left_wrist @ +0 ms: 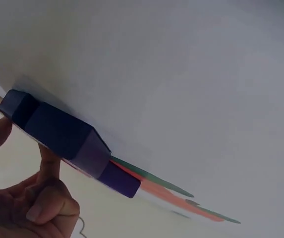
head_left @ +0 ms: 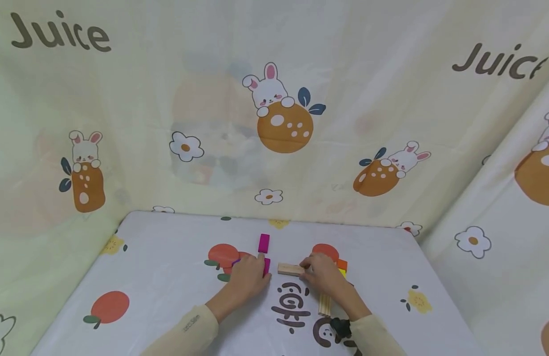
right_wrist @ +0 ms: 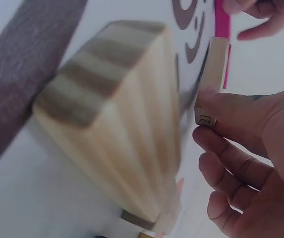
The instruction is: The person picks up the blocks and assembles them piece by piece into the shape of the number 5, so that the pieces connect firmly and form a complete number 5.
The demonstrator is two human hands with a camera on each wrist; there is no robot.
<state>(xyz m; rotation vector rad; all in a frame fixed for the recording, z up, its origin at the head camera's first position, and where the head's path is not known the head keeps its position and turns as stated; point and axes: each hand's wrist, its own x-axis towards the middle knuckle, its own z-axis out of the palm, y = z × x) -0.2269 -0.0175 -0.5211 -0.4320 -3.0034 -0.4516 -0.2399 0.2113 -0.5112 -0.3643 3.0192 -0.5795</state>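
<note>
My left hand (head_left: 247, 274) is over the left group of blocks, its thumb and forefinger about a magenta block (head_left: 267, 266). Just beyond it, another magenta block (head_left: 264, 243) lies on the cloth. The left wrist view has dark blue blocks (left_wrist: 62, 131) and a purple block (left_wrist: 119, 179) in a row beside the fingers. With thumb and fingertips, my right hand (head_left: 325, 273) pinches one end of a plain wooden block (head_left: 290, 269). That block (right_wrist: 213, 69) has "23" printed on its near end, and its far end points toward the magenta blocks.
Beneath the right forearm, wooden blocks (head_left: 324, 305) stand close together, large and blurred in the right wrist view. An orange block (head_left: 342, 264) and a yellow block (head_left: 343, 272) show past the right hand. A small black object (head_left: 341, 327) is by the right sleeve. A printed curtain (head_left: 221, 123) hangs behind the table.
</note>
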